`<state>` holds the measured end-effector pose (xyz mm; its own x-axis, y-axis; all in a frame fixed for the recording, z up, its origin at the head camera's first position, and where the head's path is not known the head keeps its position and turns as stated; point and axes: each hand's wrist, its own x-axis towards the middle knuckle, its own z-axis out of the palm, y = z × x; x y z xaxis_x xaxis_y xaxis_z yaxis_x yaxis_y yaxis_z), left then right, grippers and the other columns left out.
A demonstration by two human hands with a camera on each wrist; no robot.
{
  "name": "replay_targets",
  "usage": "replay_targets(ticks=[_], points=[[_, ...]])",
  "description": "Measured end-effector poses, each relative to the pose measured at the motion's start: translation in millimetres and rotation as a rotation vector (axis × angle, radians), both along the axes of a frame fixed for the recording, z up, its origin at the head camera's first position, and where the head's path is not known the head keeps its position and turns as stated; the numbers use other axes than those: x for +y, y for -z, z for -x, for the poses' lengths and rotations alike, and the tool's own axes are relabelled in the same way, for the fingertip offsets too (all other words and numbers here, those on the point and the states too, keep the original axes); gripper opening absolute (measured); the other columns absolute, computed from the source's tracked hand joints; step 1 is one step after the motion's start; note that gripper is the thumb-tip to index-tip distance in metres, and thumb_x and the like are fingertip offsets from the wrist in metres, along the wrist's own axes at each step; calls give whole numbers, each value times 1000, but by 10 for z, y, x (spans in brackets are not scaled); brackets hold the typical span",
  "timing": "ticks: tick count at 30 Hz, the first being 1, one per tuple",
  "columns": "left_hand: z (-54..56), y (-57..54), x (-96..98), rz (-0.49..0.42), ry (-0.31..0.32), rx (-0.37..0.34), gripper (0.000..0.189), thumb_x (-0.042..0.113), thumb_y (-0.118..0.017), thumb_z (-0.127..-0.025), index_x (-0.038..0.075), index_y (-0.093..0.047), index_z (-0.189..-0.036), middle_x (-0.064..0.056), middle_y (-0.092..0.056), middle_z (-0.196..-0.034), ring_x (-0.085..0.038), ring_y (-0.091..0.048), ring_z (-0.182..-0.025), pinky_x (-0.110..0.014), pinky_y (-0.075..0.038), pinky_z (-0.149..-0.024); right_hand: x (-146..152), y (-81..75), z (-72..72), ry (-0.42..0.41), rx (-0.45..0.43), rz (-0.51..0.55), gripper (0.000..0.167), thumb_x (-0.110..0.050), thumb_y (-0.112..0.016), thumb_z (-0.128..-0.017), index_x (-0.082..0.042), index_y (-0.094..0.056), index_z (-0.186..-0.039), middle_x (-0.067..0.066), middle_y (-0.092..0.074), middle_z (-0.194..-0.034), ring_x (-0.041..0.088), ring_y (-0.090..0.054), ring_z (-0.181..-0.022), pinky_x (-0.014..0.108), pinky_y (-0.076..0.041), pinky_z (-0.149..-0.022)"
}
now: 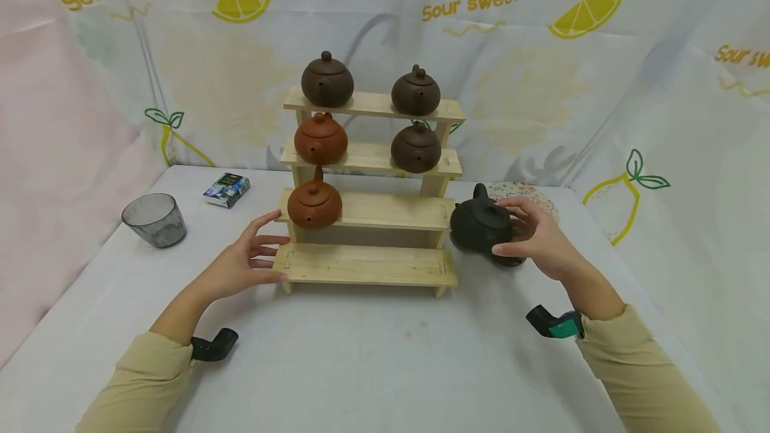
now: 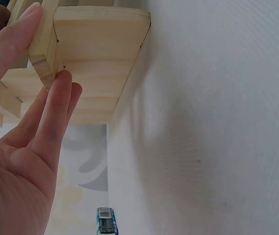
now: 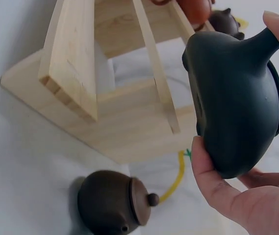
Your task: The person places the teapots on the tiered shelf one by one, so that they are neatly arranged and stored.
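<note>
A black teapot (image 1: pixel 481 222) is in my right hand (image 1: pixel 535 236), just right of the rack. In the right wrist view my fingers grip the black teapot (image 3: pixel 232 98) at its body and at a part projecting from it. Below it, a dark brown teapot (image 3: pixel 110 200) stands on the table, mostly hidden in the head view. My left hand (image 1: pixel 240 262) holds the left end of a stepped wooden rack (image 1: pixel 367 266). In the left wrist view, the thumb and fingers of this hand (image 2: pixel 31 142) lie on opposite sides of a shelf board (image 2: pixel 46 41).
On the rack stand dark brown teapots (image 1: pixel 415 93) and reddish teapots (image 1: pixel 314 206). A grey glass cup (image 1: pixel 155 219) and a small printed box (image 1: pixel 226 189) sit at the left. Behind my right hand lies a patterned round mat (image 1: pixel 535 196). A lemon-print cloth (image 1: pixel 361 19) hangs at the back.
</note>
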<state>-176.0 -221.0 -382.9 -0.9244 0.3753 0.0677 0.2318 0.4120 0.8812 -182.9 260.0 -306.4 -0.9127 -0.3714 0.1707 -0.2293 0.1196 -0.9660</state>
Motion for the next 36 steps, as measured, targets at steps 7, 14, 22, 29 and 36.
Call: replay_targets(ticks=[7,14,22,29,36], points=[[3,2,-7,-13,9,3,106,13,-82,-70,29,-12,-148,-22,-48,-131,-36,-56,-107,-35,-50,-86,-191,-22,20,-33,-16,7,55,11,-72,-70,-24,-55,-110,8,-44,-119,18,-49,-103,25,-52,-78],[3,4,-10,-29,14,6,106,11,-82,-70,28,-12,-148,-22,-48,-131,-36,-56,-107,-35,-50,-86,-375,-38,67,-3,6,-110,58,5,-77,-67,-8,-50,-117,15,-45,-122,26,-48,-104,25,-52,-77],[8,7,-8,-32,12,1,105,11,-82,-71,28,-12,-148,-23,-48,-131,-36,-56,-108,-35,-50,-87,-611,-65,132,-46,-24,-125,63,4,-77,-67,-2,-46,-122,12,-49,-122,29,-48,-108,28,-47,-85],[17,20,-1,-34,18,13,104,11,-81,-72,26,-11,-149,-25,-47,-130,-36,-56,-107,-34,-50,-87,-801,-58,214,-37,-72,-161,65,-2,-79,-68,-5,-48,-124,12,-47,-127,30,-48,-106,34,-49,-80],[15,17,-8,-37,16,5,105,11,-82,-71,27,-12,-148,-24,-48,-131,-36,-56,-107,-34,-50,-87,-932,-65,276,-22,-22,-215,63,-5,-81,-67,-8,-51,-123,10,-46,-126,30,-47,-108,39,-46,-83]])
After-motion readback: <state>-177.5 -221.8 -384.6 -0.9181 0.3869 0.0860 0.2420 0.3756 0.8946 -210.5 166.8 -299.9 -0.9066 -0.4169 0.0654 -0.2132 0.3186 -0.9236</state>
